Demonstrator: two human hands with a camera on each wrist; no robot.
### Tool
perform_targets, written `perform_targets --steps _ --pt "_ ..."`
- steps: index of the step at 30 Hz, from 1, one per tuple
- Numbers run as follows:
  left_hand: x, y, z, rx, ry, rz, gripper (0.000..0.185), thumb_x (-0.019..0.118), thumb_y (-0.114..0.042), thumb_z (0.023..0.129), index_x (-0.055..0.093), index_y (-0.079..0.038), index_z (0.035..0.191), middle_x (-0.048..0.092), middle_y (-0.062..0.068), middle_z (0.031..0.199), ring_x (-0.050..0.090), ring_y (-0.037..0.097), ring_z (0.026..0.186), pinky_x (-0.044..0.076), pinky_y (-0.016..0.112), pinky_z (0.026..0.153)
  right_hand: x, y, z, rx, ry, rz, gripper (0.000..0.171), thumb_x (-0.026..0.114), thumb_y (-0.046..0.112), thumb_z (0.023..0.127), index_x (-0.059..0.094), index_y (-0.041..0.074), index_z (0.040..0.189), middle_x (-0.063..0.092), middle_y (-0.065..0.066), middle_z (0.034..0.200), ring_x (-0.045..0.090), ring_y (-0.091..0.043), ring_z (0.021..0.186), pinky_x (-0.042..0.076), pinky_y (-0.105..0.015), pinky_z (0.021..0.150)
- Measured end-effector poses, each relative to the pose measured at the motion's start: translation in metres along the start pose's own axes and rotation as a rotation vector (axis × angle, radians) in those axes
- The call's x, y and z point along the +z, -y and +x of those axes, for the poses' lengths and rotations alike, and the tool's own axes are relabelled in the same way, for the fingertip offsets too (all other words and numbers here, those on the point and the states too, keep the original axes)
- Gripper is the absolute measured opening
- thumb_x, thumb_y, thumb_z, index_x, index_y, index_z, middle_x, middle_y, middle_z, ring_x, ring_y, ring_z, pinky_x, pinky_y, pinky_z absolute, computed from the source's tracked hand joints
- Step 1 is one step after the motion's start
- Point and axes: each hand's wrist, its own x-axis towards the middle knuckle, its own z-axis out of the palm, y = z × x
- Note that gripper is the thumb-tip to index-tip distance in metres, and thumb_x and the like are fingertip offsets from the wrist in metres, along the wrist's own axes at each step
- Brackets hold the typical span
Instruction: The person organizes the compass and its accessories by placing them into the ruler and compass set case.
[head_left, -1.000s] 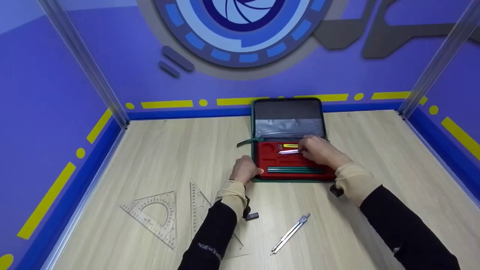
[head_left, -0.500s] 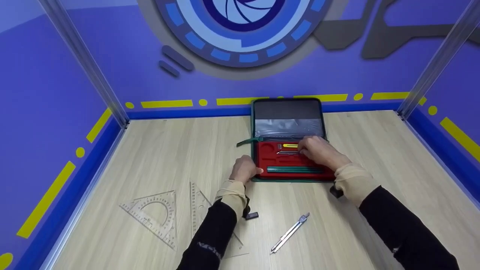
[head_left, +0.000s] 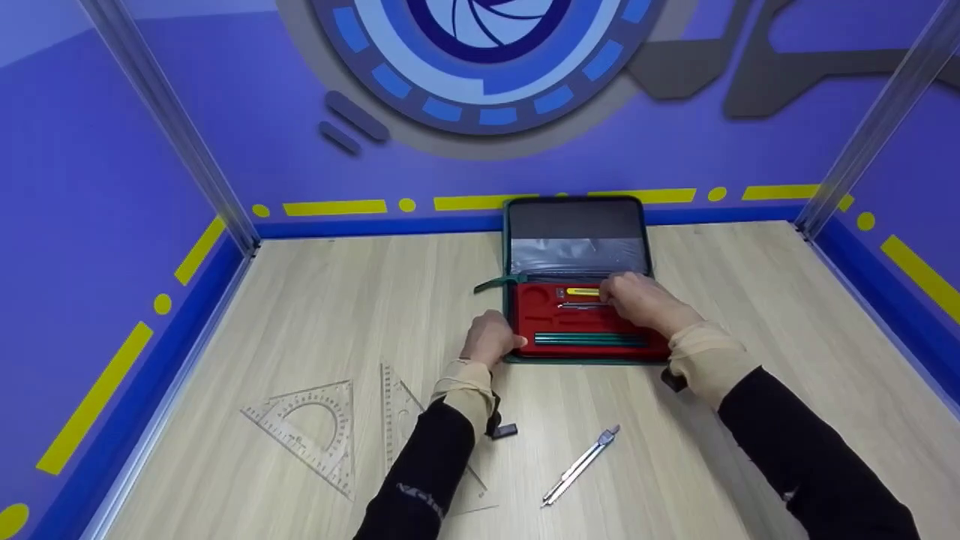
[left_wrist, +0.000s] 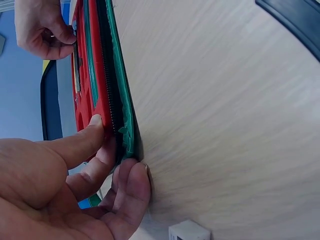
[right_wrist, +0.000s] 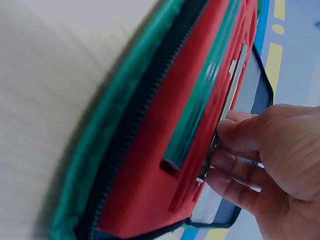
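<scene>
My left hand (head_left: 491, 337) grips the left front corner of an open zip case (left_wrist: 131, 125). Its thumb presses on the red tray (left_wrist: 102, 75) while the other fingers lie along the case's edge. Over the tray's right part, my right hand (head_left: 641, 300) pinches a slim silver metal instrument (right_wrist: 231, 95) between thumb and fingers. That instrument lies along a slot of the tray; its exact kind is unclear, and fingers hide part of it. Behind it sits a yellow strip-like item (head_left: 582, 292), partly covered by the right hand. Dark green rods, seemingly pencils (head_left: 589, 340), fill the front slot.
The case's lid (head_left: 577, 236) stands raised near the back wall. A silver compass (head_left: 581, 466) lies on the table in front. At left are a clear set square with a protractor (head_left: 341, 442) and another set square (head_left: 388, 405), partly under the left arm. A small dark block (head_left: 505, 431) lies near the left wrist.
The silver instrument, tilted and shiny a second ago, now lies flatter in the tray. My right hand has shifted very slightly to the right. The left hand stays put.
</scene>
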Motion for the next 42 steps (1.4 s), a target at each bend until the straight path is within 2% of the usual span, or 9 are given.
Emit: perform_targets --steps 4,11,14,17,23,28,36,42 --pt "0.0011 -0.0014 -0.0001 -0.013 -0.004 0.024 0.035 0.084 -0.027 0.089 0.074 0.002 0.106 0.073 0.013 0.095 0.061 0.020 0.074 0.053 0.032 0.068 -0.0018 -0.0031 -0.0003 -0.004 0.009 0.003 0.011 0.067 -0.005 0.092 0.075 0.000 0.097 0.073 -0.014 0.093 0.064 -0.026 0.076 0.057 -0.044 0.075" --pt "0.0004 -0.0014 -0.0007 -0.022 -0.008 0.008 0.037 0.084 -0.026 0.089 0.073 0.002 0.111 0.074 0.013 0.102 0.061 0.020 0.079 0.053 0.033 0.072 -0.0016 -0.0059 0.0014 0.092 0.014 0.092 0.011 0.066 -0.004 0.095 0.074 0.002 0.099 0.067 -0.010 0.089 0.060 -0.024 0.078 0.052 -0.037 0.071" --pt "0.0004 -0.0007 -0.0013 -0.013 -0.013 0.004 0.036 0.084 -0.025 0.089 0.073 0.002 0.110 0.074 0.014 0.104 0.064 0.021 0.083 0.055 0.034 0.075 -0.0006 -0.0091 0.0014 0.079 0.017 0.094 0.010 0.065 -0.004 0.095 0.073 0.003 0.094 0.064 -0.009 0.085 0.058 -0.025 0.076 0.049 -0.036 0.070" --pt "0.0002 -0.0002 -0.0017 -0.008 -0.013 0.010 0.036 0.084 -0.025 0.089 0.073 0.002 0.111 0.074 0.015 0.106 0.066 0.022 0.087 0.055 0.035 0.077 -0.0005 -0.0105 0.0020 0.063 0.035 0.080 0.009 0.067 -0.003 0.094 0.074 0.001 0.096 0.066 -0.011 0.089 0.059 -0.026 0.078 0.053 -0.040 0.073" --pt "-0.0013 -0.0007 -0.0015 -0.016 -0.012 -0.010 0.036 0.084 -0.024 0.089 0.073 0.002 0.110 0.073 0.015 0.105 0.066 0.022 0.084 0.055 0.036 0.075 -0.0020 -0.0100 0.0041 0.073 0.088 0.063 0.011 0.067 0.000 0.096 0.075 0.000 0.105 0.071 -0.015 0.101 0.061 -0.028 0.084 0.057 -0.045 0.084" --pt "-0.0019 -0.0003 -0.0013 -0.018 -0.011 -0.021 0.033 0.084 -0.024 0.089 0.072 0.001 0.107 0.073 0.014 0.101 0.064 0.022 0.080 0.054 0.035 0.072 -0.0049 -0.0088 0.0054 0.066 0.130 0.040 0.012 0.063 -0.001 0.097 0.073 -0.001 0.104 0.069 -0.014 0.098 0.060 -0.025 0.082 0.055 -0.042 0.079" --pt "-0.0018 -0.0008 -0.0007 -0.014 -0.011 -0.007 0.032 0.083 -0.024 0.090 0.072 0.001 0.107 0.073 0.014 0.101 0.061 0.021 0.078 0.051 0.033 0.068 -0.0063 -0.0099 0.0050 0.042 0.120 0.041 0.009 0.062 -0.001 0.095 0.070 0.002 0.094 0.063 -0.009 0.087 0.056 -0.022 0.073 0.049 -0.035 0.067" --pt "-0.0009 -0.0012 -0.0017 -0.022 -0.006 -0.007 0.034 0.083 -0.024 0.091 0.072 0.002 0.109 0.073 0.014 0.101 0.062 0.022 0.077 0.051 0.033 0.065 -0.0032 -0.0105 0.0054 0.055 0.160 0.007 0.007 0.060 0.003 0.099 0.067 0.002 0.097 0.061 -0.009 0.087 0.057 -0.025 0.078 0.049 -0.039 0.072"
